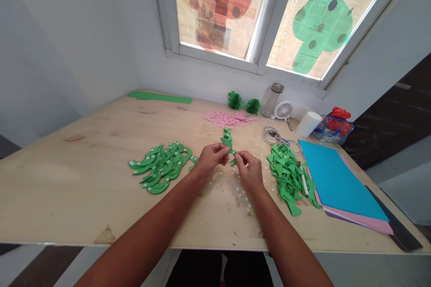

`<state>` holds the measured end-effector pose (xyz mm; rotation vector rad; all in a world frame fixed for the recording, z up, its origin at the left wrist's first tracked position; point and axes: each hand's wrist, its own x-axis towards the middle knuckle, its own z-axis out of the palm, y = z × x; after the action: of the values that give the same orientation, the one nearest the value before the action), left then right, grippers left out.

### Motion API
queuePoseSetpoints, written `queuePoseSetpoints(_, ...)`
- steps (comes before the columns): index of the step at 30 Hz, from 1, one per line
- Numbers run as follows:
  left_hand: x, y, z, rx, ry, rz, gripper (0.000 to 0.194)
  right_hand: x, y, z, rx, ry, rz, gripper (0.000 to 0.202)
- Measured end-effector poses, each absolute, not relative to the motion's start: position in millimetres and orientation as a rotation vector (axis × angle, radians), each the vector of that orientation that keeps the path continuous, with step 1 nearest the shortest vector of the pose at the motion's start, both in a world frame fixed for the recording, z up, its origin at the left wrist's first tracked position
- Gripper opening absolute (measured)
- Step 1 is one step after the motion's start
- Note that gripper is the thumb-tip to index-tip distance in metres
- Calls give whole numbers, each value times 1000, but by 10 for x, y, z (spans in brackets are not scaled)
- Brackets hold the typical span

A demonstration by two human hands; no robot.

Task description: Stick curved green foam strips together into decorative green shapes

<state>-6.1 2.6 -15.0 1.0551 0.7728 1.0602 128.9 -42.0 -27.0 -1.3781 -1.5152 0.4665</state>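
Near the middle of the table, my left hand (213,158) pinches a green paper cutout (226,141) between thumb and fingers. My right hand (249,170) grips its lower end, close to the left fingertips. Whether this is one piece or several joined together, I cannot tell. Just beyond my hands lies another curled green paper piece (227,132). To the left is a pile of curved green paper pieces (161,166) with small white squares on them. Tiny white paper bits (243,195) lie scattered below my hands.
Green paper scraps (286,172) and a white pen (304,184) lie right, beside coloured sheets (340,179). Tape rolls (269,135), pink cutouts (225,119), green paper ornaments (235,100), a bottle (271,101) and a small fan (283,110) stand or lie toward the back.
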Motion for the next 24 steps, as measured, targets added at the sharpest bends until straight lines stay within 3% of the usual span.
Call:
queuePoseSetpoints(8, -57, 54, -171, 1170, 860, 1095, 29, 1293, -396, -330, -1412, -1580, 358, 28)
queuePoseSetpoints(24, -82, 64, -146, 1219, 947, 1078, 36, 1233, -440, -304, -1412, -1849, -196, 25)
